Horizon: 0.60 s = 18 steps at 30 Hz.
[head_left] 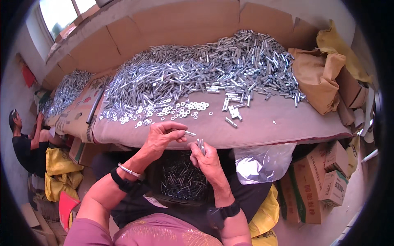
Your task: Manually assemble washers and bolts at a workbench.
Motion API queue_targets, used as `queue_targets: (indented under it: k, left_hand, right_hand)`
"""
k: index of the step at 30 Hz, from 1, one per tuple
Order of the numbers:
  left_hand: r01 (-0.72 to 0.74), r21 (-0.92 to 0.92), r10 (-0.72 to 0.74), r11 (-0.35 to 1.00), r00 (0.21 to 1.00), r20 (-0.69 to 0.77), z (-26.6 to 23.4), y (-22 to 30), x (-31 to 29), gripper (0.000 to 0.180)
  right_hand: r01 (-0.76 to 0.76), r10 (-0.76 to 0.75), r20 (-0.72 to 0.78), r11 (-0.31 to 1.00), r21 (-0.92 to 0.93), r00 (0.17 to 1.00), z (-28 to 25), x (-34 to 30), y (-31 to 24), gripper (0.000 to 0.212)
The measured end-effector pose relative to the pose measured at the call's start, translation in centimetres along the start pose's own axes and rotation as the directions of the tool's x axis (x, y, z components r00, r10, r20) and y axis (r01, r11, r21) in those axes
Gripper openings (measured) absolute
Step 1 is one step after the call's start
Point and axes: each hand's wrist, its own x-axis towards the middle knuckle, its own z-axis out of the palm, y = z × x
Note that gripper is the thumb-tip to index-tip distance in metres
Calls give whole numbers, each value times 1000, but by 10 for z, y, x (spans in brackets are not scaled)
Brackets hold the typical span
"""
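My left hand is raised just off the front edge of the padded table, pinching a slim silvery bolt that points to the right. Close by on the right, my right hand is closed around a few slim metal bolts, their ends sticking up past the fingers. Below both hands, a dark container holds many small dark metal bolts. Loose washers lie on the table beyond my left hand. Behind them rises a large heap of silvery bolts and sleeves.
A clear plastic bag hangs at the table's front edge on the right. Cardboard boxes and yellow sacks stand on the floor. At the far left, another person sits by a smaller metal heap. A dark rod lies across the table.
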Motion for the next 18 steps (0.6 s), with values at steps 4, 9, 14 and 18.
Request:
queue_targets:
  k: [4, 9, 14, 18]
  left_hand:
    - [62, 29, -65, 998, 994, 88, -7, 6, -16, 21]
    - [60, 182, -86, 982, 987, 136, -22, 13, -16, 17]
    - [109, 152, -131, 982, 981, 144, -23, 12, -14, 14]
    - [-35, 313, -70, 949, 945, 319, -26, 18, -15, 10]
  right_hand:
    - [-31, 30, 83, 999, 15, 996, 8, 0, 0, 23]
    - [-131, 117, 200, 990, 58, 973, 13, -1, 6, 27]
    - [-173, 149, 266, 982, 70, 952, 10, 0, 7, 25]
    - [-212, 185, 339, 976, 45, 922, 12, -3, 13, 24]
